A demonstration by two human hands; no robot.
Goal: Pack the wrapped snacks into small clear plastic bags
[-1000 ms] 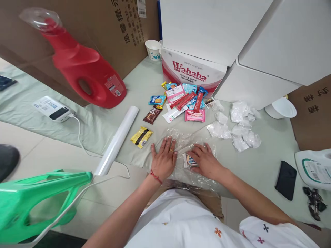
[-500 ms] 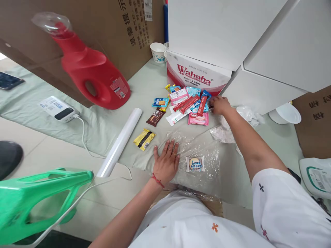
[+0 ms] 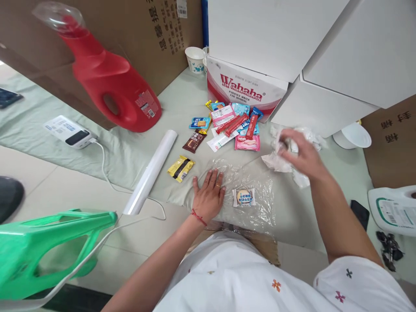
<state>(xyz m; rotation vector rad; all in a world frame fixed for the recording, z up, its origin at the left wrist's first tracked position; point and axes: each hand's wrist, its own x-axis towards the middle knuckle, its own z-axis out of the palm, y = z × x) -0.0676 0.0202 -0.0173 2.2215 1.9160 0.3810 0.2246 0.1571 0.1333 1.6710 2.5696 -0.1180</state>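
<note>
My left hand (image 3: 208, 196) lies flat, fingers spread, on a sheet of clear plastic film (image 3: 260, 219) at the cloth's near edge. Right of it, a small wrapped biscuit (image 3: 244, 197) rests on the film. My right hand (image 3: 302, 152) is above crumpled white tissue (image 3: 276, 162), its fingers curled and smeared by motion; whatever is between them I cannot make out. A heap of snack packets, among them a pink packet (image 3: 247, 143) and a red stick packet (image 3: 252, 126), sits left of that hand. Apart from it lie a brown cocoa packet (image 3: 194, 141) and a yellow packet (image 3: 181, 168).
A Wahaha carton (image 3: 243, 89) stands behind the snacks under white boxes (image 3: 269, 34). To the left are a red jug (image 3: 120, 95), a white film roll (image 3: 151, 173), a white device (image 3: 69, 132) with a cable, and a green stool (image 3: 55, 247). A white bowl (image 3: 352, 135) stands right.
My right hand has moved from the right side of the snack heap back toward me and rightward, over the tissue. My left hand stays on the film. The view has shifted slightly.
</note>
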